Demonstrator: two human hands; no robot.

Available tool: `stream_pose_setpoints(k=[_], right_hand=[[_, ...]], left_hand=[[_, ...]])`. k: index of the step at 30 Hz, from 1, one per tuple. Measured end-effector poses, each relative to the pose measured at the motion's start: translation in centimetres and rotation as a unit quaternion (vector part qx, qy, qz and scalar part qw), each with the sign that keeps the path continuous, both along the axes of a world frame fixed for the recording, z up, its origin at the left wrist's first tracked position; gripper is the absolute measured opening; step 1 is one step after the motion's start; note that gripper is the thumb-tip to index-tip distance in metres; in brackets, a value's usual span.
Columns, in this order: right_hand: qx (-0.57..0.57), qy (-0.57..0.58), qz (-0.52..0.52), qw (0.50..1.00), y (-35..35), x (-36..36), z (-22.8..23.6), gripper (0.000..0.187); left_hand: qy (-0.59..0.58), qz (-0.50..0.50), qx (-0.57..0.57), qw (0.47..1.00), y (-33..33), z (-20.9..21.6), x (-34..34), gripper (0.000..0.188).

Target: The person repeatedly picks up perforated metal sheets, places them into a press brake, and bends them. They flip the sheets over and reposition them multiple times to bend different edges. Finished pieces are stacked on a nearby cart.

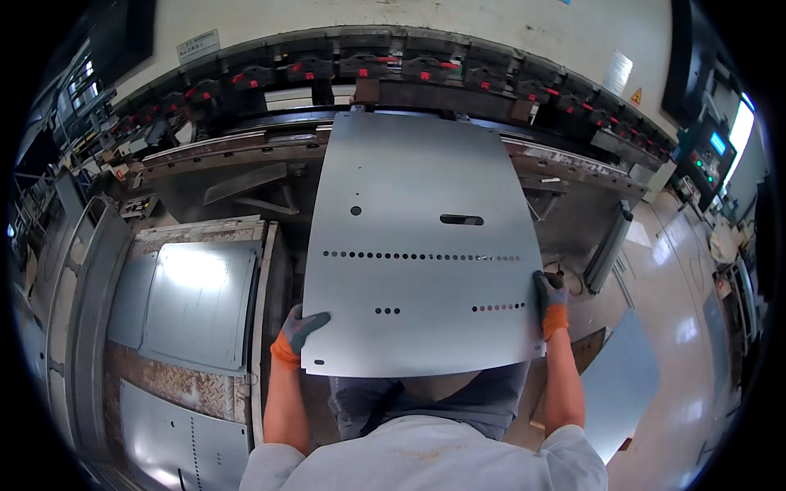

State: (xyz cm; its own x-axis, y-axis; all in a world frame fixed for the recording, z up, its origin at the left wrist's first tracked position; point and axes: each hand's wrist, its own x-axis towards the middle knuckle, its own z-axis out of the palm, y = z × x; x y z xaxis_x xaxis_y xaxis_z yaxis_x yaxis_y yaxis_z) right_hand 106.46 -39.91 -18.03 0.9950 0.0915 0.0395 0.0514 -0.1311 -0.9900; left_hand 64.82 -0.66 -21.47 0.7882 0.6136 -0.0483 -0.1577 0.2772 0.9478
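Note:
A large grey sheet metal panel (pixel 417 180) stretches from just before my body to the bed of a press brake (pixel 221 149). Rows of round holes, a slot and a few single holes are cut through it. My left hand (pixel 301 329), in a grey glove with an orange cuff, grips the panel's left edge near its close corner, thumb on top. On the opposite edge my right hand (pixel 553 299), gloved alike, holds the panel a bit farther out. The fingers under the sheet are hidden. The panel's far edge lies at the machine's bed, below the upper tooling.
Left of me, flat metal sheets (pixel 196 303) and a punched panel (pixel 180 434) rest on a rusty tread-plate platform (pixel 196 389). Another sheet (pixel 622 385) lies low at my right. Red-levered clamps (pixel 368 65) line the machine; a control box (pixel 704 159) hangs at the right.

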Motion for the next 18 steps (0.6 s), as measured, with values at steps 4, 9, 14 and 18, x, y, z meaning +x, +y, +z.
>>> stream_pose_setpoints(k=[4,9,14,18], right_hand=[[0.032,0.043,0.047,0.997,3.7,4.1,-2.2,0.019],[0.048,0.107,0.137,0.984,3.8,7.1,-4.1,0.031],[0.216,0.128,0.346,0.904,1.7,5.5,1.1,0.055],[0.278,0.039,0.339,0.898,-0.4,4.5,2.0,0.065]], left_hand=[[-0.006,-0.038,-0.073,0.997,3.7,0.7,2.4,0.033],[-0.005,-0.032,-0.19,0.981,5.0,0.1,5.8,0.034],[-0.104,-0.022,-0.08,0.991,6.1,-1.0,5.2,0.028],[-0.088,-0.021,-0.157,0.984,6.2,1.3,6.8,0.024]])
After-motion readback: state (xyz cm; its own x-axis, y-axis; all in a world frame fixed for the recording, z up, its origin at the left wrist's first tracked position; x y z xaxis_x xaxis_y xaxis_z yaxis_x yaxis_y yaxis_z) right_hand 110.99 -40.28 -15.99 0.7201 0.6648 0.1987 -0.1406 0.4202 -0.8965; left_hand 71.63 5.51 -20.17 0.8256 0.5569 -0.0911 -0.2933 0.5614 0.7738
